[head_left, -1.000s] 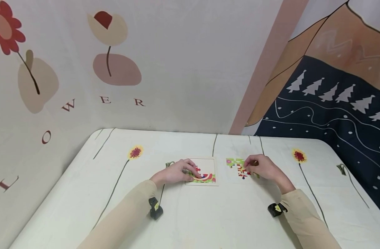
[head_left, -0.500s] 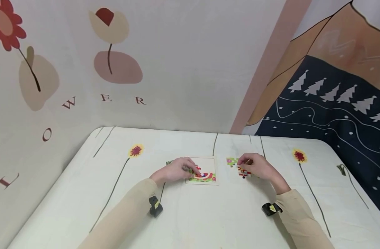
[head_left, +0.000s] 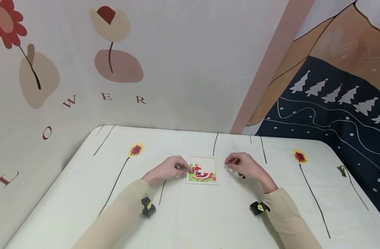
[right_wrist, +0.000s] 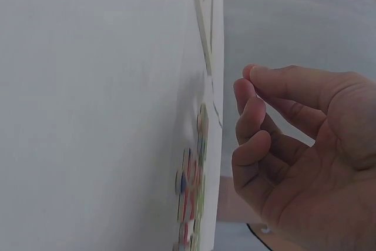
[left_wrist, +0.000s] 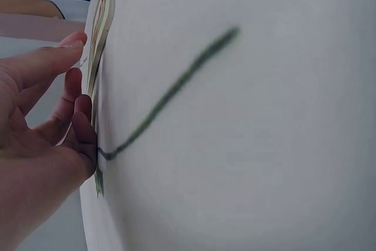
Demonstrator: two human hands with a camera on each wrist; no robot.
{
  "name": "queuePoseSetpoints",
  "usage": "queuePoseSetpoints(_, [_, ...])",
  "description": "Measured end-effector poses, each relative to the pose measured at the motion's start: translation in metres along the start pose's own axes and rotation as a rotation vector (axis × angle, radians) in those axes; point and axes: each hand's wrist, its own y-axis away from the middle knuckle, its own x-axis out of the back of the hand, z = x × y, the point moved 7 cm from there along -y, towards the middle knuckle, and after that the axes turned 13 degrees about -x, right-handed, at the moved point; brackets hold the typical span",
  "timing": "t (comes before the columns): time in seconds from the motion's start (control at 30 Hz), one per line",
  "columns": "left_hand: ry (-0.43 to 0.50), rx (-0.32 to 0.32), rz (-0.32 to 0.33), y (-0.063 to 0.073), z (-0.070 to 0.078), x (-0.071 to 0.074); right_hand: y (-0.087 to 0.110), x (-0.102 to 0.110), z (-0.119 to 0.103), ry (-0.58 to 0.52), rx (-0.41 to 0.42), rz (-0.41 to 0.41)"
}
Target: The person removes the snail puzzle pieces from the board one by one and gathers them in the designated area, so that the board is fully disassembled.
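On the white desk point(head_left: 190, 214), shows right hand point(head_left: 247, 166) shifted from loose pieces point(right_wrist: 188, 189) toward part-filled puzzle board point(head_left: 205, 161), fingertips together, any hold unclear, and left hand point(head_left: 169, 169) withdrawn to the board's left edge, fingers slack, exposing placed pieces point(head_left: 204, 177).

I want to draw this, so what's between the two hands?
The puzzle board, as the head view shows. The left hand is at its left edge; between the board and the right hand there's only a strip of white table.
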Motion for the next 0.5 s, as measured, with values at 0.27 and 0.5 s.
queuePoseSetpoints(0.27, [-0.015,-0.012,-0.041,0.007,-0.001,-0.002,-0.008,-0.015,-0.017,0.021,0.049,-0.013])
queuePoseSetpoints(0.5, [0.003,-0.022,-0.059,0.004,-0.002,-0.007,-0.014,-0.03,-0.027,-0.011,0.061,-0.051])
